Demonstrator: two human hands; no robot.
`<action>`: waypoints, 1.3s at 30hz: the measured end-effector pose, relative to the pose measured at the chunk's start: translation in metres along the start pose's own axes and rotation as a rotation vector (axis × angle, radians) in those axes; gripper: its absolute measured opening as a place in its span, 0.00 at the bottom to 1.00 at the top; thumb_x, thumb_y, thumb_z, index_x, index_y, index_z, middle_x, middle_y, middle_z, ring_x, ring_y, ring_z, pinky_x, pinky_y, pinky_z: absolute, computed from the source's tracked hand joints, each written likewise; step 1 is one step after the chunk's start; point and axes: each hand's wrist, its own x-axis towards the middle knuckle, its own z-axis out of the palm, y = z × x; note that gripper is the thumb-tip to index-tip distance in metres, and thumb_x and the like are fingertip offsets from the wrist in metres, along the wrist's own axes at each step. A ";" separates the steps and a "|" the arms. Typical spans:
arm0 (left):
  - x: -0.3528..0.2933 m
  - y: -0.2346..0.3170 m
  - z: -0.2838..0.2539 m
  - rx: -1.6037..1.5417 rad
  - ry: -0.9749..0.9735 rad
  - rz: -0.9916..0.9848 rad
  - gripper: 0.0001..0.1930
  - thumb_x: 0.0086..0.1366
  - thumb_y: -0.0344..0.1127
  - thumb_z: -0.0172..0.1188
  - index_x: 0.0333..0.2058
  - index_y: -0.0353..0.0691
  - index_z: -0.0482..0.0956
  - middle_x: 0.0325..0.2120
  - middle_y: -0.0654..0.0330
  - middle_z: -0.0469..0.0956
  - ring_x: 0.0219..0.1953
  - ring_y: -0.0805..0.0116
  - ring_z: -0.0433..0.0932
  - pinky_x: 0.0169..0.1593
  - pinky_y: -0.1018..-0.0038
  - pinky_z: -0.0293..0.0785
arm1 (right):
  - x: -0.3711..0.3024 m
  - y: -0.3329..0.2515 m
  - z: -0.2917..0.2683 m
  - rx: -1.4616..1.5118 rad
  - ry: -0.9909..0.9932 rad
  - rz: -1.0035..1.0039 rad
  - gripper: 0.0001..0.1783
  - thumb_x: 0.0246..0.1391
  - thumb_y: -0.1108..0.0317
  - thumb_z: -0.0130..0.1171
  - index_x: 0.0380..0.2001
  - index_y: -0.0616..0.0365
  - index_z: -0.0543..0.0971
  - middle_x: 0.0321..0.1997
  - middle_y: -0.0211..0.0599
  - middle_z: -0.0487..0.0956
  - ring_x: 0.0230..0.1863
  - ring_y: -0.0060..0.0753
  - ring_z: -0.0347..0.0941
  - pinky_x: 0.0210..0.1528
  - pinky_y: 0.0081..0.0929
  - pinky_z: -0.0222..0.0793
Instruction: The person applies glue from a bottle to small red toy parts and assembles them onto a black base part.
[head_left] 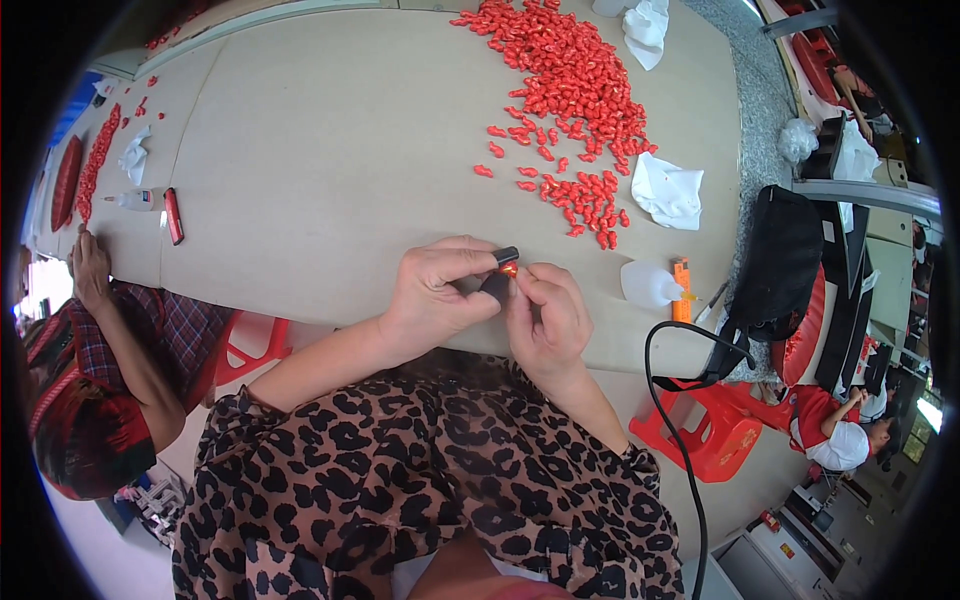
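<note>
Above the near edge of the table, my left hand (440, 285) pinches a small red-and-gold piece (509, 269) between thumb and index finger, both tipped with black finger covers. My right hand (550, 315) comes in from the other side, thumb and forefinger closed together against the same piece. Most of that piece is hidden by the fingers. Farther off lies a big pile of small, glossy red peanut-shaped pieces (560, 70), with a smaller group (590, 203) and several loose ones nearer to my hands.
To the right are a white squeeze bottle (648, 285), an orange box-cutter-like tool (682, 290), a crumpled white tissue (668, 192) and a black bag (785, 260). A black cable (690, 450) hangs beside red stools (715, 430). A co-worker's hand (92, 270) rests at the left.
</note>
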 end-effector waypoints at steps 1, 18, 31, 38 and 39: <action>0.001 0.003 -0.001 -0.034 -0.021 -0.060 0.12 0.42 0.18 0.54 0.29 0.32 0.76 0.29 0.57 0.74 0.30 0.75 0.72 0.30 0.83 0.69 | 0.002 -0.001 0.000 -0.008 0.010 0.009 0.09 0.37 0.84 0.55 0.25 0.67 0.70 0.25 0.44 0.70 0.21 0.34 0.68 0.21 0.21 0.64; 0.073 -0.003 -0.002 -0.216 0.029 -0.214 0.15 0.45 0.14 0.50 0.35 0.30 0.74 0.34 0.56 0.70 0.35 0.73 0.72 0.38 0.81 0.70 | 0.075 0.035 -0.007 0.120 -0.099 0.254 0.06 0.40 0.80 0.55 0.27 0.66 0.71 0.22 0.39 0.72 0.19 0.26 0.68 0.20 0.18 0.64; 0.153 -0.050 0.029 0.040 -0.041 -0.073 0.17 0.40 0.16 0.52 0.33 0.33 0.75 0.30 0.56 0.74 0.31 0.72 0.72 0.33 0.81 0.69 | 0.101 0.132 -0.014 0.189 -0.078 0.278 0.08 0.38 0.83 0.55 0.26 0.66 0.71 0.22 0.40 0.71 0.19 0.29 0.67 0.18 0.20 0.63; 0.155 -0.052 0.029 0.115 -0.027 -0.029 0.16 0.40 0.17 0.53 0.32 0.33 0.76 0.30 0.56 0.75 0.31 0.71 0.73 0.32 0.81 0.69 | 0.103 0.134 -0.013 0.153 -0.081 0.238 0.08 0.37 0.83 0.55 0.26 0.66 0.71 0.22 0.40 0.71 0.18 0.29 0.67 0.17 0.19 0.62; 0.155 -0.052 0.029 0.115 -0.027 -0.030 0.16 0.40 0.17 0.53 0.32 0.33 0.76 0.30 0.56 0.75 0.31 0.71 0.73 0.32 0.81 0.69 | 0.103 0.134 -0.013 0.154 -0.082 0.238 0.08 0.37 0.83 0.55 0.26 0.66 0.71 0.22 0.40 0.71 0.18 0.29 0.67 0.17 0.19 0.62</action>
